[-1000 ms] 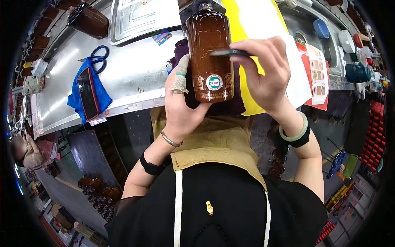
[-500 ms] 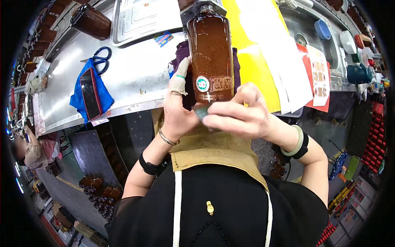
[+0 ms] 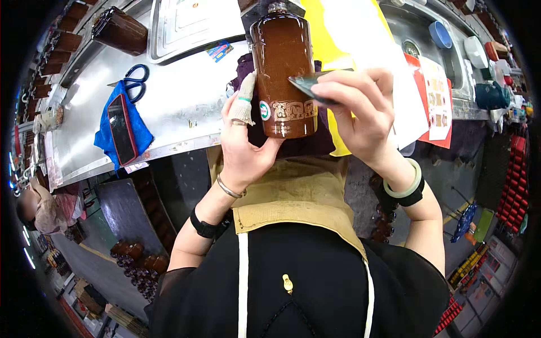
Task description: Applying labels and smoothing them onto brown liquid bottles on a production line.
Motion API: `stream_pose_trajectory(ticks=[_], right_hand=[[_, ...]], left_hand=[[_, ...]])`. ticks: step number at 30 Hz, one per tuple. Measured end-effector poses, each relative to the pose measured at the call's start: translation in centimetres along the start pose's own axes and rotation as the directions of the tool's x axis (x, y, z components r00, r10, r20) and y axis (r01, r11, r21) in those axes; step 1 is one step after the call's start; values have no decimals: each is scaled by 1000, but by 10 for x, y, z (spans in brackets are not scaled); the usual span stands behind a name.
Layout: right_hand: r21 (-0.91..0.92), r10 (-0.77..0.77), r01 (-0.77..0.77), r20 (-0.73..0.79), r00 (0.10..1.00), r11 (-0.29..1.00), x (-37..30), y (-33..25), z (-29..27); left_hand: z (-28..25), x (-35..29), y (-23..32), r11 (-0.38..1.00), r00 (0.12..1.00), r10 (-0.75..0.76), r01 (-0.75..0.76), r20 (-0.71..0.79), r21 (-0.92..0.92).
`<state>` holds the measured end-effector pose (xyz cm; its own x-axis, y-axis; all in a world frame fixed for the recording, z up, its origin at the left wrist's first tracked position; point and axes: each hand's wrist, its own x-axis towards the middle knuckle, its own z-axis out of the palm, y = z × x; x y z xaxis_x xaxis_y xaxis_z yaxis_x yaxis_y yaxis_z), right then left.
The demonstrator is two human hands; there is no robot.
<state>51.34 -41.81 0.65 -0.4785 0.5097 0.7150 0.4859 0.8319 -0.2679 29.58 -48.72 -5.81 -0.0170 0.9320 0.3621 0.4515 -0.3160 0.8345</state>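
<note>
Desk: the metal desk [image 3: 180,93] spans the upper part of the frame, with a blue cloth [image 3: 104,135] under a phone [image 3: 121,129] at left, perhaps to cushion it.
Purple cloth: the purple cloth [image 3: 244,65] shows on both sides of the bottle, probably as padding against the hard metal.
Bottle: upper centre of the frame, neck toward the top edge; glossy, dark brown, straight-sided, with a pale ornamental band and a round green-and-white emblem near its base.
Left-hand grip: the left hand [image 3: 245,155] grasps the bottle [image 3: 282,59] low down, fingers along its left side, thumb at the base, seemingly to steady it.
Right-hand grip: the right hand [image 3: 362,112] pinches a dark blade [image 3: 305,84], leaving its tip free.
Blade tip: over the bottle's front; whether it touches, I cannot tell.
</note>
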Motion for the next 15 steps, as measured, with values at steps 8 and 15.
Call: stream_pose_trajectory(ticks=[8, 15], right_hand=[[34, 0, 1, -37, 999, 999, -3, -10, 4], [166, 79, -90, 68, 995, 982, -2, -25, 6]], left_hand=[[-1, 5, 1, 999, 998, -39, 39, 57, 5], [1, 8, 7, 984, 990, 125, -114, -70, 136]])
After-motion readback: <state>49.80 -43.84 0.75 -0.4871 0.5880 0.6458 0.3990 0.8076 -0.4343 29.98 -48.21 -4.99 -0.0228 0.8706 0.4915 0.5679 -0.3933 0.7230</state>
